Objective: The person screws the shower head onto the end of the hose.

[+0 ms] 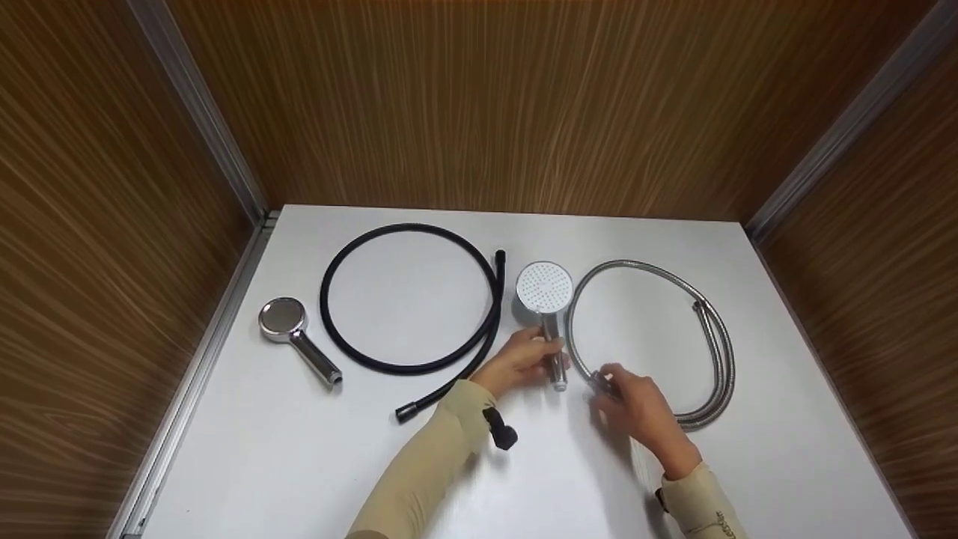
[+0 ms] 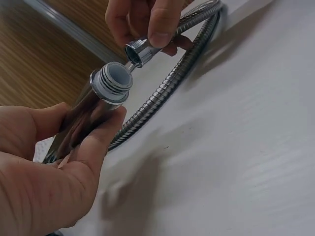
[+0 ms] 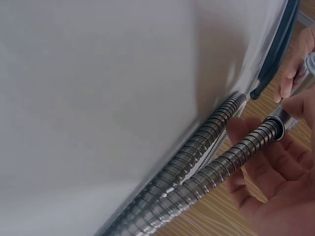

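Observation:
In the head view my left hand [image 1: 518,358] grips the chrome handle of a shower head [image 1: 544,287], its white spray face turned up. The left wrist view shows the handle's bare threaded end [image 2: 115,81] pointing toward the other hand. My right hand [image 1: 638,408] pinches the end of a coiled metal shower hose [image 1: 724,400] between thumb and fingers. In the left wrist view the hose's chrome nut [image 2: 141,52] faces the threaded end, close to it but apart. The right wrist view shows the ribbed hose [image 3: 211,179] running down from the right fingers.
A black shower hose [image 1: 408,369] lies coiled left of the left hand, partly behind the left forearm. Farther left lies a second chrome shower head [image 1: 283,317]. Wood-grain panels [image 1: 479,105] stand around the white table [image 1: 299,464] at the back and sides.

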`<action>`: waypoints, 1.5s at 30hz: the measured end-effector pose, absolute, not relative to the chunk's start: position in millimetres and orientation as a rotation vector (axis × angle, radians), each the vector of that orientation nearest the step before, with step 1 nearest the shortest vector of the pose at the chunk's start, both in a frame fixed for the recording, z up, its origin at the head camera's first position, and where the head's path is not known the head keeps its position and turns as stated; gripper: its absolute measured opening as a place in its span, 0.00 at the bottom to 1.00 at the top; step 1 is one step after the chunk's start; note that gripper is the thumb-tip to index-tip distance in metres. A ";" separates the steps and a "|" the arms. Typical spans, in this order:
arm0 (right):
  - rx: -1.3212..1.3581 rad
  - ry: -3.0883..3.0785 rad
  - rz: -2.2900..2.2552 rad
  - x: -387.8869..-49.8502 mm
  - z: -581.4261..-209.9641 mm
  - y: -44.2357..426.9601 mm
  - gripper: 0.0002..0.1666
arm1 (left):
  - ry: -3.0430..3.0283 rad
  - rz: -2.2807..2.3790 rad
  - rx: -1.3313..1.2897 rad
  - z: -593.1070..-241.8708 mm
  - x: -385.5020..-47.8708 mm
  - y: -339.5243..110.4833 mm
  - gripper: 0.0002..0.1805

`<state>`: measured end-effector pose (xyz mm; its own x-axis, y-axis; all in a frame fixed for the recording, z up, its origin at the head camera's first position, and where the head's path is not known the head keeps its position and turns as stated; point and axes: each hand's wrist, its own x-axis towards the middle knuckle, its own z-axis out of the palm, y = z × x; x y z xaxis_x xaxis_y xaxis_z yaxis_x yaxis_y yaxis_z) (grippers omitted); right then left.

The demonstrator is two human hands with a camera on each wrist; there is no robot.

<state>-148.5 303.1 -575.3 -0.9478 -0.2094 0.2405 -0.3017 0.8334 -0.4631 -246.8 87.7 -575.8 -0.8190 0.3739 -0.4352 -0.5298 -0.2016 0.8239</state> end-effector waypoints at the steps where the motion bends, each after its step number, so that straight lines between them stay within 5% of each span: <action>1: 0.397 -2.830 0.762 -148.1 -575.5 302.6 0.20 | 1.499 2.052 -0.178 -575.8 -245.5 88.0 0.19; 12: 0.435 -2.764 0.746 -147.0 -577.5 300.4 0.23 | 1.400 2.201 -0.206 -568.9 -236.3 95.0 0.31; 45: 0.503 -2.625 0.704 -151.0 -575.3 295.2 0.17 | 1.592 2.339 -0.212 -564.2 -229.5 110.2 0.30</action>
<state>-151.0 295.2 -575.3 -0.8655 -0.2396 0.4400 -0.4275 0.8110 -0.3993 -229.5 110.2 -564.2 -0.9432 0.1652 -0.2882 -0.3287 -0.3386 0.8816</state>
